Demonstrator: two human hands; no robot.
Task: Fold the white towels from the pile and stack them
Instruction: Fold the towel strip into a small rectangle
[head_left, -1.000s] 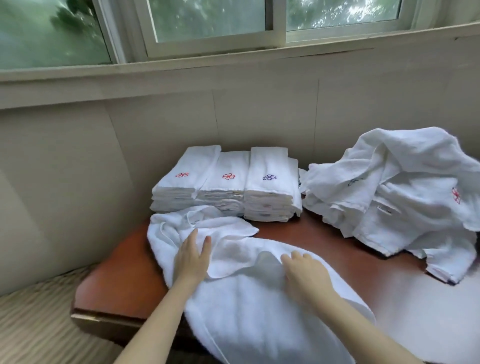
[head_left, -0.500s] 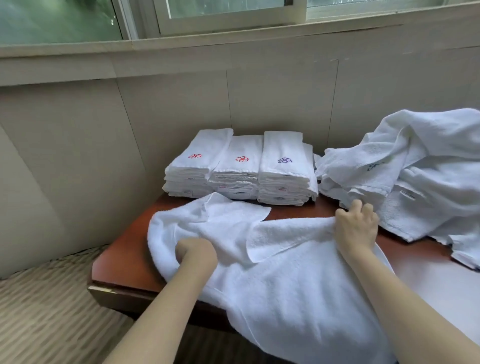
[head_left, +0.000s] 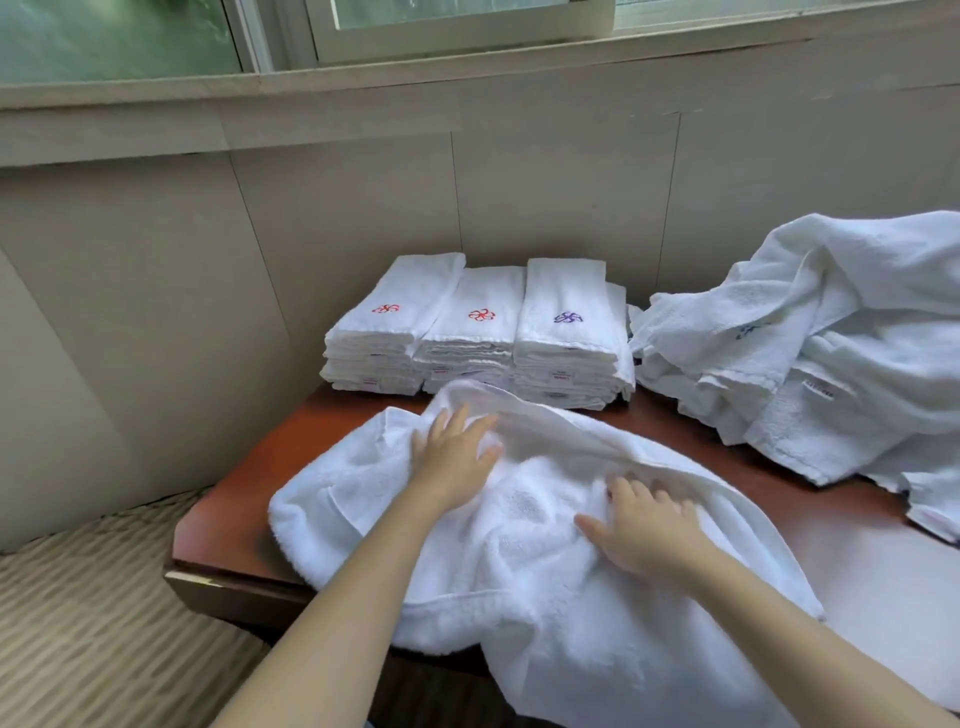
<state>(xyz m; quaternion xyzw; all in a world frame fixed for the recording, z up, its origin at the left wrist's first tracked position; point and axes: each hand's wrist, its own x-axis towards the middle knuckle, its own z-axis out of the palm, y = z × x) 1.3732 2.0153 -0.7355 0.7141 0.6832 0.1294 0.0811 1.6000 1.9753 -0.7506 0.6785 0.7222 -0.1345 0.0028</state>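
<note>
While left hand (head_left: 454, 457) and right hand (head_left: 644, 530) press flat on the towel (head_left: 545, 597), its edge overhangs the table (head_left: 769, 467)

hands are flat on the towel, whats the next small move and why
Probably sweep both palms outward to flatten it: the left hand and right hand lie open on the towel, which is rumpled between them and droops over the table's near edge.

White towel (head_left: 524, 551) spread rumpled on table edge, three folded stacks (head_left: 478, 332) behind, unfolded pile (head_left: 831, 338) right
</note>
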